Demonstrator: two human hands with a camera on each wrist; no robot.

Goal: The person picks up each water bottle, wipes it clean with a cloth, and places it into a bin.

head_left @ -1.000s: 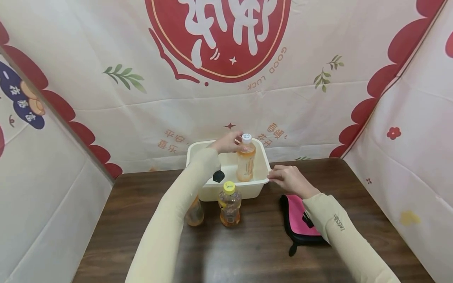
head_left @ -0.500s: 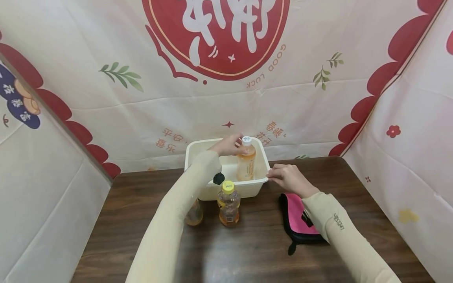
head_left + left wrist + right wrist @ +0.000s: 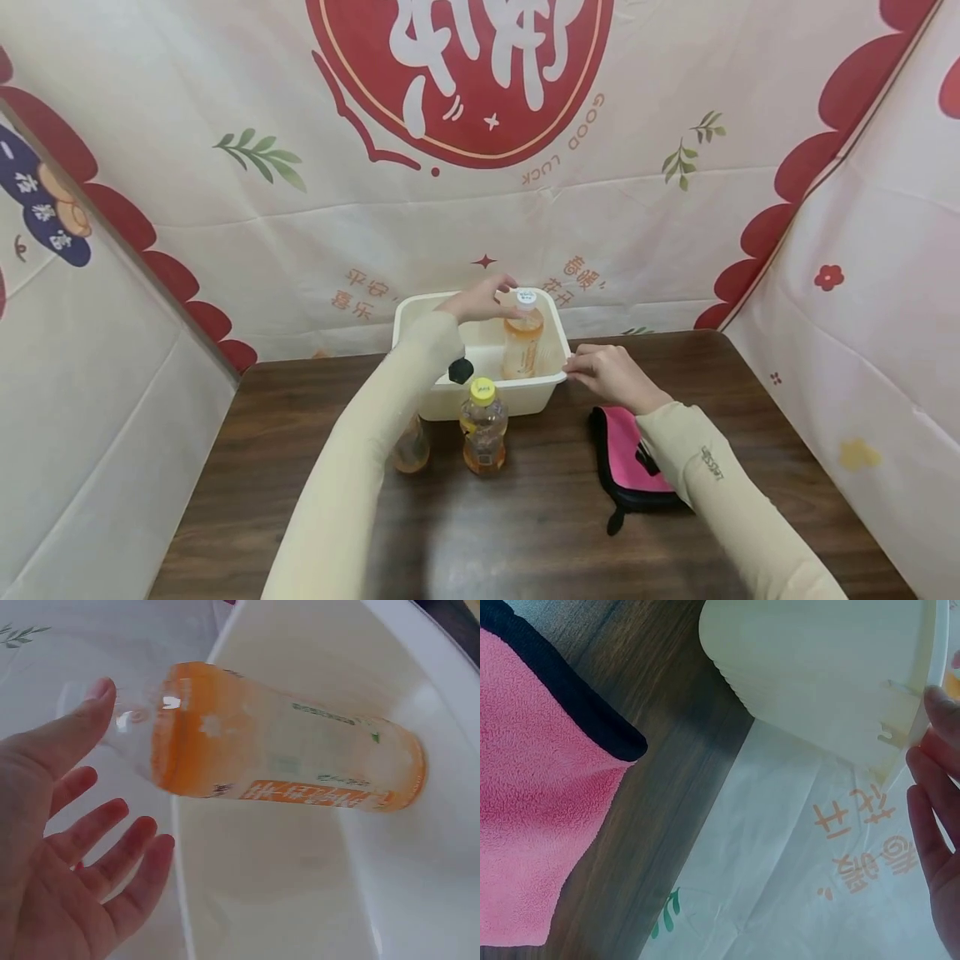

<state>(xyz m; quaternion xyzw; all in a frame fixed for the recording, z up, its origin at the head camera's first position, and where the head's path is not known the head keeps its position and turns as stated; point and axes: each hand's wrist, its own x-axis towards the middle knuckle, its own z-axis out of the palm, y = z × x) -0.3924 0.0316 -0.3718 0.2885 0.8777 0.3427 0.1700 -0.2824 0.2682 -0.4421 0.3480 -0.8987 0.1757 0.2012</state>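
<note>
An orange-banded plastic bottle with a white cap (image 3: 522, 354) stands in the right part of a cream plastic basin (image 3: 528, 402). My left hand (image 3: 478, 302) is by the bottle's neck, its fingers spread apart. In the left wrist view the thumb overlaps the clear neck of the bottle (image 3: 292, 742), while the other fingers of the left hand (image 3: 82, 847) stand away from it. My right hand (image 3: 611, 377) pinches the basin's right front rim between thumb and fingers; the right wrist view shows those fingers (image 3: 932, 769) at the rim's edge.
A yellow-capped bottle (image 3: 483, 433) stands just before the basin. Left of it is another bottle (image 3: 411, 450), partly hidden by the left sleeve. A pink cloth with black edging (image 3: 626, 454) lies under the right forearm. A printed fabric backdrop (image 3: 420, 233) rises behind the wooden table (image 3: 300, 467).
The bottle has sunk lower into the basin, and my left fingers have spread off its neck. My right hand stays on the rim.
</note>
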